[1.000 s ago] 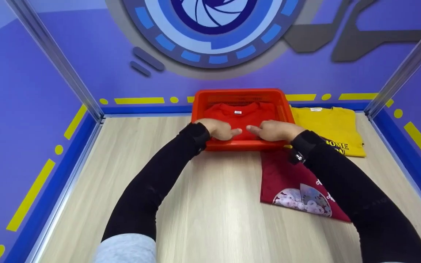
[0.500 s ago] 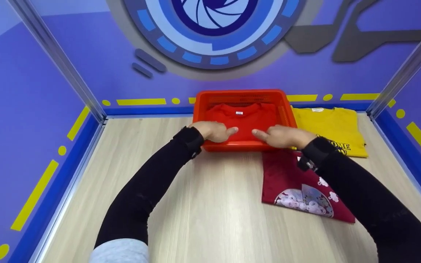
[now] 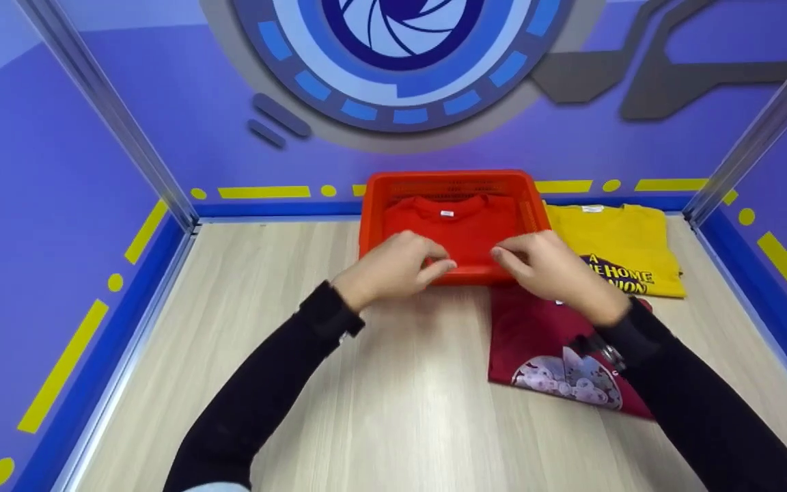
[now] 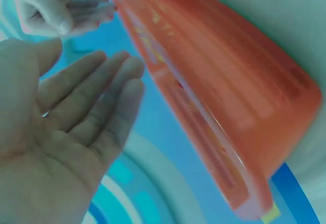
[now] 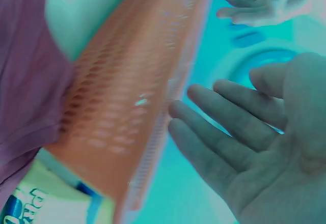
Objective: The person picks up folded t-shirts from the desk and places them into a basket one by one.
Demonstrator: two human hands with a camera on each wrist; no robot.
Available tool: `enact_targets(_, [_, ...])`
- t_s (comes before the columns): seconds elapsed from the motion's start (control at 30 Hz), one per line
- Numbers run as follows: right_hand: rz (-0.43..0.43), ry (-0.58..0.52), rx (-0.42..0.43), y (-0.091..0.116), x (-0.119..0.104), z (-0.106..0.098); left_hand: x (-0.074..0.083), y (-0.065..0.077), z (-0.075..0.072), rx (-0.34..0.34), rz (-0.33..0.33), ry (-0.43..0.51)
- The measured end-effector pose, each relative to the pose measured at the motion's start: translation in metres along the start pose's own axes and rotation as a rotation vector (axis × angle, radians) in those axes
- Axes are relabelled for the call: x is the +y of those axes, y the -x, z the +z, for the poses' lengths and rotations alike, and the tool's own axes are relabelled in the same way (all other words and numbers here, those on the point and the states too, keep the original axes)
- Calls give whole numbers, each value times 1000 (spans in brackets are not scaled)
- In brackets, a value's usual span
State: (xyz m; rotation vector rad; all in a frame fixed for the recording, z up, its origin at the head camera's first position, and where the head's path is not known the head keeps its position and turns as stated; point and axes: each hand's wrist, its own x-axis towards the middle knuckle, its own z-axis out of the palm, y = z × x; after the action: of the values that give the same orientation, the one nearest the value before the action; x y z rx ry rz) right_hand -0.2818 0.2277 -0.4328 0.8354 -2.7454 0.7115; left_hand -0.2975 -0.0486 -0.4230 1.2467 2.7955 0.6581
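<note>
A folded red T-shirt [image 3: 458, 236] lies flat in an orange-red plastic basket [image 3: 370, 195] against the back wall, its neckline and white label toward the wall. My left hand [image 3: 397, 268] hovers over the basket's front left, fingers relaxed and holding nothing. Over the front right is my right hand [image 3: 557, 273], equally empty. Both wrist views show loose, extended fingers beside the basket's wall, with a gap between the left palm [image 4: 61, 127] and the basket. The right fingers [image 5: 224, 132] overlap the basket's rim in the right wrist view.
Right of the basket lies a folded yellow T-shirt [image 3: 622, 239] with dark lettering. In front of it, a folded dark red T-shirt [image 3: 527, 335] with a round print is partly hidden by my right arm. Printed blue-purple panels [image 3: 257, 160] enclose the wooden table [image 3: 250, 273].
Both hands have lifted off the red T-shirt and basket and drawn back toward me. Their fingers have loosened. The basket and the shirts stay where they were.
</note>
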Motion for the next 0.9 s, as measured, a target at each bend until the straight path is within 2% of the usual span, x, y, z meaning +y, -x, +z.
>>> enact_targets(0.03, [-14,-13,19,7,-5,-2,5,5,3,13,22,6])
enact_targets(0.1, [-18,-44,-5,22,-11,-2,13,14,13,-12,39,22])
enact_targets(0.23, [16,-24,-185,59,-6,7,26,22,55,-125,76,-28])
enact_targets(0.33, [50,44,-310,86,10,14,34,20,88,-160,164,-137])
enact_targets(0.4, [88,97,-319,101,22,14,39,14,104,-166,217,-203])
enact_targets(0.47, [149,140,-289,115,36,12,46,6,116,-175,236,-260])
enact_targets(0.6, [302,228,-242,135,59,6,58,-14,134,-236,198,-313])
enact_targets(0.67, [390,249,-287,140,68,6,61,-24,143,-259,178,-318])
enact_targets(0.77, [474,250,-351,144,77,8,64,-38,155,-293,146,-307])
enact_targets(0.9, [520,197,-380,143,84,12,64,-46,164,-329,89,-308])
